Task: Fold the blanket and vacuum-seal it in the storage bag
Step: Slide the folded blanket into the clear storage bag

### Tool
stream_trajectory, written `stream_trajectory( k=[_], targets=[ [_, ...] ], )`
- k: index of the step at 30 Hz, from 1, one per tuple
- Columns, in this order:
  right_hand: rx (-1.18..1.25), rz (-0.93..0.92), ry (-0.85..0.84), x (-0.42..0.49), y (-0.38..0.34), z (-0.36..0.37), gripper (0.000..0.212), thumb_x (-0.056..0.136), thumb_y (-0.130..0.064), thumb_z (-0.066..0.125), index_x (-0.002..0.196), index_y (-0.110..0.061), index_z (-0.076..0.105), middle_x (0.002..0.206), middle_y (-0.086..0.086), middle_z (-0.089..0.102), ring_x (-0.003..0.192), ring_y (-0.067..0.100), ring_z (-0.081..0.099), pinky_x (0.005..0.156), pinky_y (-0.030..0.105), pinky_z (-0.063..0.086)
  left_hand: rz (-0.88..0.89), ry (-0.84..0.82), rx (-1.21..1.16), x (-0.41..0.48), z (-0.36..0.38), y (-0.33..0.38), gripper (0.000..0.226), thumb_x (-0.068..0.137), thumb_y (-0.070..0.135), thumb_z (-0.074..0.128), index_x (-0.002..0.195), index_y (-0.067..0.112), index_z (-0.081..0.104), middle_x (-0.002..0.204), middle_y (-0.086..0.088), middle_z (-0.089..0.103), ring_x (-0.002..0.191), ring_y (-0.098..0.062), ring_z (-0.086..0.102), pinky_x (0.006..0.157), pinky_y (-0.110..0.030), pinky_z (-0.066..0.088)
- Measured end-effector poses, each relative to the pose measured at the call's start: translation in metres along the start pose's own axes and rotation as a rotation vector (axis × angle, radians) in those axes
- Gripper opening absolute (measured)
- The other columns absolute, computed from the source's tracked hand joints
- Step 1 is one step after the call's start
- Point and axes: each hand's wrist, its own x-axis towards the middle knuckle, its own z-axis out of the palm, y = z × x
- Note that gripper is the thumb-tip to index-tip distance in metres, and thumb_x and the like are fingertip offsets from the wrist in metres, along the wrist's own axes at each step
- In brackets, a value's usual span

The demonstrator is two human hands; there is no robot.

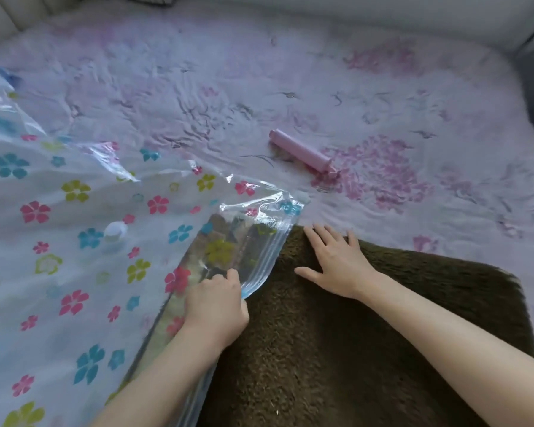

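Floral bedsheet (259, 72) beneath; left hand (218, 306) pinching bag (74, 241) mouth, right hand (339, 263) flat on blanket (367, 365) (edge hidden inside).

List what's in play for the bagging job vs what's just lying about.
In play: brown blanket; flower-print storage bag; white valve; pink hand pump; left hand gripping the bag mouth; right hand flat on blanket.
Lying about: pink floral bedsheet; headboard.

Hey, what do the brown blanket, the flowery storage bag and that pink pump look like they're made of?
Blanket: probably plush fleece, matte, with a shaggy pile. Storage bag: thin clear plastic film, glossy, with glare streaks, creases and printed flowers. Pump: likely smooth hard plastic, judging by its even pink tube.
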Motion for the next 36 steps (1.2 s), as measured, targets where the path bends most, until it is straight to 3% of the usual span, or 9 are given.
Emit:
stream_trajectory(
  k=[5,8,12,15,17,23,28,32,36],
  targets=[
    [0.198,0.147,-0.206,0.048,0.017,0.005,0.102,0.064,-0.080,0.059,0.142,-0.020,0.031,0.138,0.002,0.051,0.123,0.023,0.050,0.099,0.042,0.044,0.044,-0.057,-0.083,0.033,0.004,0.001,0.010,0.099,0.029,0.033,0.095,0.020,0.032,0.107,-0.004,0.063,0.100,-0.025,0.061,0.064,-0.031,0.033],
    [0.296,0.178,-0.300,0.065,0.023,0.016,0.094,0.051,-0.084,0.064,0.122,-0.025,0.047,0.123,-0.003,0.060,0.111,0.020,0.056,0.094,0.039,0.047,0.079,-0.008,-0.128,0.041,0.007,0.000,0.015,0.101,0.032,0.028,0.093,0.020,0.032,0.106,-0.003,0.063,0.099,-0.024,0.061,0.065,-0.031,0.031],
    [0.434,0.181,-0.450,0.085,0.030,0.014,0.091,0.049,-0.076,0.073,0.123,-0.026,0.054,0.123,-0.006,0.060,0.116,0.017,0.054,0.101,0.034,0.043,0.084,0.102,-0.247,0.050,0.021,-0.003,0.024,0.102,0.039,0.025,0.085,0.024,0.034,0.089,-0.001,0.062,0.090,-0.024,0.062,0.062,-0.033,0.031],
    [0.512,0.171,-0.527,0.091,0.030,0.006,0.077,0.059,-0.065,0.078,0.121,-0.024,0.059,0.121,-0.005,0.062,0.112,0.015,0.057,0.099,0.029,0.043,0.112,0.228,-0.354,0.054,0.030,-0.005,0.032,0.095,0.034,0.043,0.068,0.026,0.028,0.052,0.004,0.040,0.049,-0.018,0.057,0.044,-0.029,0.028],
    [0.579,0.167,-0.482,0.086,0.028,0.003,0.062,0.066,-0.055,0.078,0.115,-0.022,0.062,0.115,-0.004,0.065,0.104,0.013,0.059,0.093,0.025,0.045,0.109,0.349,-0.372,0.053,0.032,-0.006,0.034,0.087,0.038,0.046,0.064,0.028,0.022,0.042,0.005,0.030,0.032,-0.015,0.046,0.036,-0.023,0.021],
    [0.776,0.058,-0.109,0.047,0.013,-0.006,0.024,0.072,-0.043,0.076,0.085,-0.023,0.071,0.080,-0.008,0.070,0.075,0.003,0.063,0.070,0.024,0.050,0.131,0.456,-0.498,0.024,0.008,0.015,0.025,0.088,0.039,0.039,0.068,0.027,0.028,0.050,0.007,0.044,0.034,-0.016,0.049,0.030,-0.026,0.032],
    [0.931,0.146,0.130,0.027,0.006,-0.020,0.055,0.059,-0.053,0.077,0.072,0.000,0.068,0.059,0.001,0.057,0.055,0.010,0.051,0.055,0.028,0.039,0.229,0.527,-0.469,-0.008,-0.019,0.048,0.028,0.082,0.036,0.044,0.061,0.021,0.054,0.050,0.005,0.046,0.032,-0.018,0.047,0.028,-0.019,0.025],
    [0.720,0.308,0.174,0.026,0.006,-0.013,0.043,0.075,-0.045,0.074,0.063,-0.006,0.060,0.064,0.006,0.063,0.067,0.022,0.062,0.061,0.035,0.049,0.275,0.412,-0.450,-0.019,-0.016,0.055,0.014,0.075,0.036,0.054,0.071,0.023,0.052,0.053,0.007,0.045,0.033,-0.013,0.046,0.029,-0.019,0.023],
    [0.405,0.377,0.191,0.031,-0.011,-0.001,0.035,0.090,-0.044,0.055,0.081,-0.011,0.061,0.091,0.008,0.064,0.091,0.029,0.061,0.077,0.036,0.050,0.203,0.134,-0.360,-0.031,0.016,0.050,0.081,0.025,0.029,0.087,0.091,0.018,0.043,0.065,0.003,0.051,0.043,-0.013,0.052,0.033,-0.023,0.016]
  ],
)
